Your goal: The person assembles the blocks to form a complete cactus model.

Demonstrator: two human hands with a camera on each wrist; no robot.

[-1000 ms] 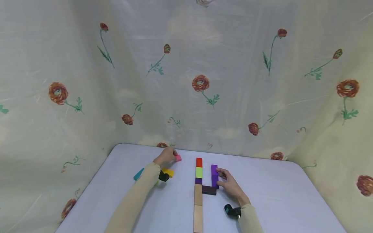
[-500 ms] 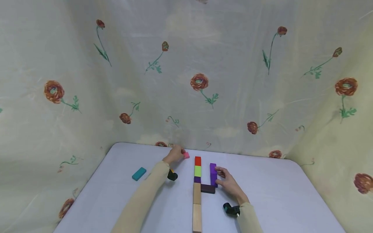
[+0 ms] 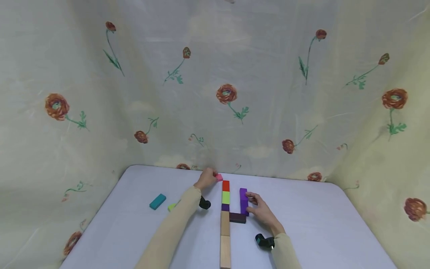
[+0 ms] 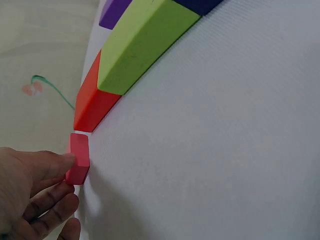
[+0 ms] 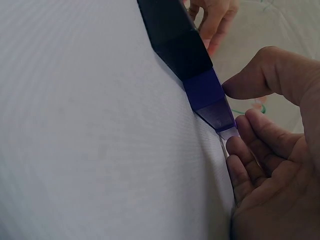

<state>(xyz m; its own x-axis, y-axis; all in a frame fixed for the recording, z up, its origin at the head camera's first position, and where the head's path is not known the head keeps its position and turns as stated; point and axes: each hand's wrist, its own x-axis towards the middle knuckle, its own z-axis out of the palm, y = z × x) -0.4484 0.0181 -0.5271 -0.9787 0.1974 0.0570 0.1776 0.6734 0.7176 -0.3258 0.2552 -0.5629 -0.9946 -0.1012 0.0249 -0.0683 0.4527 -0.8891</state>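
Between thumb and fingers, my left hand (image 3: 206, 179) pinches a small pink block (image 4: 79, 159). The pink block lies close by the far end of a red block (image 4: 95, 102), a narrow gap between them in the left wrist view. Beyond the red come a lime green block (image 3: 226, 198), a dark purple block (image 3: 225, 207) and two wooden blocks (image 3: 225, 223), all in one line. My right hand (image 3: 263, 213) touches the right side of two purple blocks (image 3: 243, 198) with thumb and fingertips. A dark brown block (image 3: 237, 218) joins them to the line.
On the left of the white table (image 3: 111, 231) lie a teal block (image 3: 157, 201) and a lime piece (image 3: 171, 206), the latter partly behind my left sleeve. A flowered curtain (image 3: 161, 93) hangs along the table's back edge and sides.
My left hand has carried the pink block rightward along the back of the table, up to the red block. The right hand has stayed at the purple blocks.
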